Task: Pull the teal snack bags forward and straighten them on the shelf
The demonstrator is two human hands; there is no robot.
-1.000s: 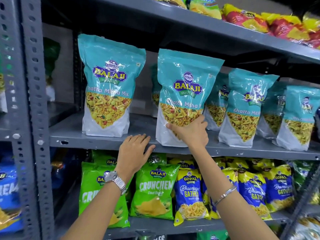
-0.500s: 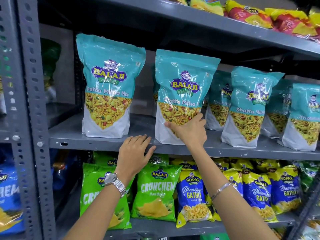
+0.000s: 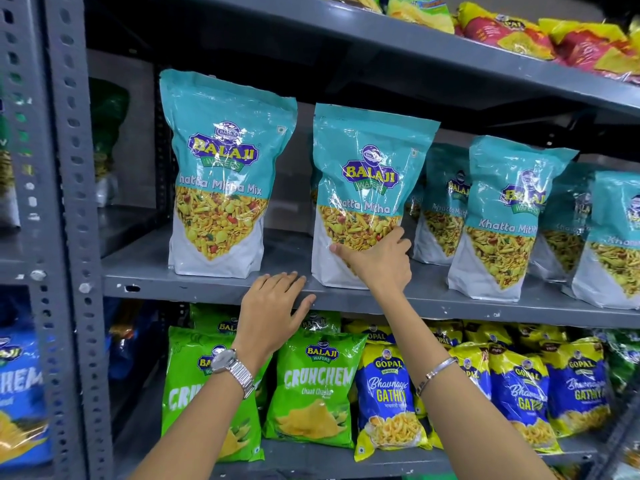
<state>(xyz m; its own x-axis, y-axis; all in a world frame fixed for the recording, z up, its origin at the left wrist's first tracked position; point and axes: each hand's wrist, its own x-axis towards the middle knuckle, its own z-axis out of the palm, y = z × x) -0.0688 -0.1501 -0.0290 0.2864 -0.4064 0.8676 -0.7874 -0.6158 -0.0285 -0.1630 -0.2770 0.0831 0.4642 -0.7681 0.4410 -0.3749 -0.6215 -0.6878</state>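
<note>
Several teal Balaji snack bags stand on the grey middle shelf [image 3: 214, 287]. The leftmost teal bag [image 3: 221, 174] stands upright near the front edge. My right hand [image 3: 377, 259] grips the lower right side of the second teal bag [image 3: 367, 181], which stands upright at the front edge. My left hand [image 3: 275, 306] rests flat on the shelf's front lip between those two bags, fingers apart, holding nothing. A third teal bag [image 3: 505, 216] stands to the right, with more teal bags [image 3: 443, 202] set further back behind and beside it.
Green Crunchem bags [image 3: 311, 386] and blue-yellow Gopal bags [image 3: 391, 396] fill the shelf below. Red and yellow bags [image 3: 512, 29] lie on the shelf above. A perforated grey upright [image 3: 74, 202] bounds the left side. Bare shelf shows between the first two teal bags.
The second teal bag has shifted slightly left and forward under my right hand. My left hand has stayed on the shelf edge. The view has drifted a little.
</note>
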